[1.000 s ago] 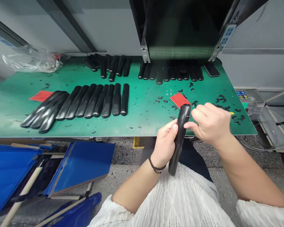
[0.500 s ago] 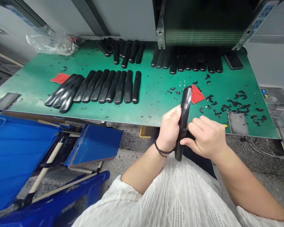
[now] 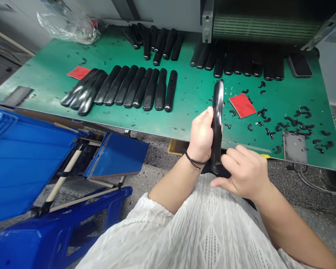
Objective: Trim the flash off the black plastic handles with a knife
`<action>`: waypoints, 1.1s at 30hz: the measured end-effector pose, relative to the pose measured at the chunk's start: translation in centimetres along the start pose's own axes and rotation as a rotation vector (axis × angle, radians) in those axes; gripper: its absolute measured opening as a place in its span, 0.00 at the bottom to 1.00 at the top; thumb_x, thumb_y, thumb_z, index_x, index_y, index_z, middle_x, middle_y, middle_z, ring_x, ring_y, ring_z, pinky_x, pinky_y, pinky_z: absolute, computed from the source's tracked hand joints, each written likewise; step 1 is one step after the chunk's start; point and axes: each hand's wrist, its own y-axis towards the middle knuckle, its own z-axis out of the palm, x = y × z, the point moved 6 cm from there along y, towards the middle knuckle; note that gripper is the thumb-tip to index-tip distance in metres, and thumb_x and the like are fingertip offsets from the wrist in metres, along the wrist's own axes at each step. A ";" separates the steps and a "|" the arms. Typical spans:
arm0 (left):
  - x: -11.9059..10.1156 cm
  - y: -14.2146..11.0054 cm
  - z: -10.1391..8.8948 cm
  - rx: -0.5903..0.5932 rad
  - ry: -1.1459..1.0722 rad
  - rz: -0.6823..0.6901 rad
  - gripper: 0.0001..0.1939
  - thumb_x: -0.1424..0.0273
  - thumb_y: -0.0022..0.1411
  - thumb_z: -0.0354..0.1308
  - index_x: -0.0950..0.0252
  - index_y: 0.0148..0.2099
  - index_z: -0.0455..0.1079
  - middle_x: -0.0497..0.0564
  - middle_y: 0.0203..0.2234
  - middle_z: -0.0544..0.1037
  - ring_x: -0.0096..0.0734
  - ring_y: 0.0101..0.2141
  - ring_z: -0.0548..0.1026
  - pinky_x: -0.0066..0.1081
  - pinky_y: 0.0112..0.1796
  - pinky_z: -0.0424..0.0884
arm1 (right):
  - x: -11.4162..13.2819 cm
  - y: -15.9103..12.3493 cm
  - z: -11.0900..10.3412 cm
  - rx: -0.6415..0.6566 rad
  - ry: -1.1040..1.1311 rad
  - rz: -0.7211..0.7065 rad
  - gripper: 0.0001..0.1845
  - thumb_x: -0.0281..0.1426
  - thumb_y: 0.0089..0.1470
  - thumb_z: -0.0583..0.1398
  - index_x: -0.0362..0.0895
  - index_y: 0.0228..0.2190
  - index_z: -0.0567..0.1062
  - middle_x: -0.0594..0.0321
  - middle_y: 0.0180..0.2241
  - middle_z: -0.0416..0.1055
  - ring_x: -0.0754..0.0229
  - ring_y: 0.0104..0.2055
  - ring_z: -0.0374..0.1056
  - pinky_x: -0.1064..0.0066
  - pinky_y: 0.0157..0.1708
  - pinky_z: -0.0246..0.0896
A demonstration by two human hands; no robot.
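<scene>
My left hand (image 3: 201,136) is wrapped round a long, glossy black plastic handle (image 3: 217,112), held nearly upright above the table's front edge. Close to its lower end is my right hand (image 3: 245,172), fingers curled and thumb stretched out to the left. A yellow knife end (image 3: 265,156) sticks out behind this fist, and a thin blade tip shows at the handle's lower part. The fist hides most of the knife. Behind the held handle, a red square pad (image 3: 243,105) lies on the green table (image 3: 184,121) among small curved black scraps (image 3: 294,121).
A row of black handles (image 3: 130,87) lies at left, with more handles (image 3: 156,43) behind it and others (image 3: 236,63) under a dark machine (image 3: 263,30). A phone (image 3: 299,65) lies at back right, a grey plate (image 3: 295,146) at front right. Blue bins (image 3: 25,160) stand left.
The view has shifted, so the table sits higher. My right hand has moved down along the handle to its lower end, and its thumb now stands off the handle.
</scene>
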 end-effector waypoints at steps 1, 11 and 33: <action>-0.1 0.2 -0.1 -0.018 -0.005 0.000 0.20 0.54 0.73 0.55 0.65 0.47 0.77 0.41 0.16 0.62 0.20 0.15 0.57 0.24 0.17 0.54 | 0.2 0.0 0.0 -0.006 -0.017 -0.007 0.31 0.59 0.64 0.54 0.46 0.23 0.65 0.64 0.22 0.60 0.60 0.28 0.52 0.64 0.26 0.40; 0.2 1.6 -2.0 -0.167 -0.221 -0.068 0.17 0.59 0.77 0.49 0.65 0.43 0.73 0.39 0.18 0.58 0.18 0.15 0.56 0.22 0.17 0.52 | 1.0 -0.7 -1.0 -0.217 -0.044 -0.067 0.19 0.45 0.63 0.64 0.47 0.26 0.68 0.67 0.19 0.60 0.62 0.26 0.51 0.64 0.26 0.41; -0.1 1.3 -2.4 -0.198 -0.195 0.052 0.18 0.62 0.78 0.42 0.65 0.39 0.67 0.50 0.33 0.77 0.23 0.27 0.75 0.24 0.31 0.73 | -0.8 -1.5 0.6 -0.148 0.815 0.538 0.07 0.34 0.59 0.67 0.47 0.37 0.75 0.69 0.28 0.70 0.67 0.26 0.64 0.74 0.25 0.61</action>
